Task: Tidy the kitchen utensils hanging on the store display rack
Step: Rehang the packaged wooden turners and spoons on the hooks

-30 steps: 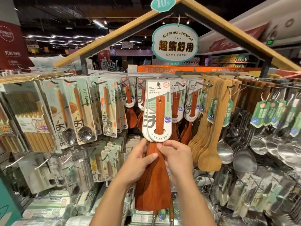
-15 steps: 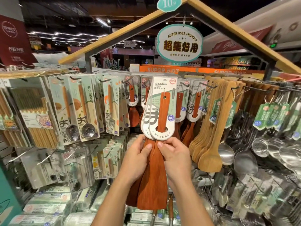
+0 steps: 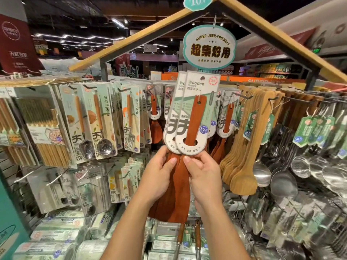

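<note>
Both hands, the left hand (image 3: 159,173) and right hand (image 3: 203,175), are gripping carded wooden turners (image 3: 189,132), their fingers hiding the blades' upper parts.

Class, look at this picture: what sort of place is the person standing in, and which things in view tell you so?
Most likely the kitchenware aisle of a shop. Carded spoons and forks hang on hooks, a round price tag tops the display rack, and both hands, left hand and right hand, hold packaged wooden turners.
</note>
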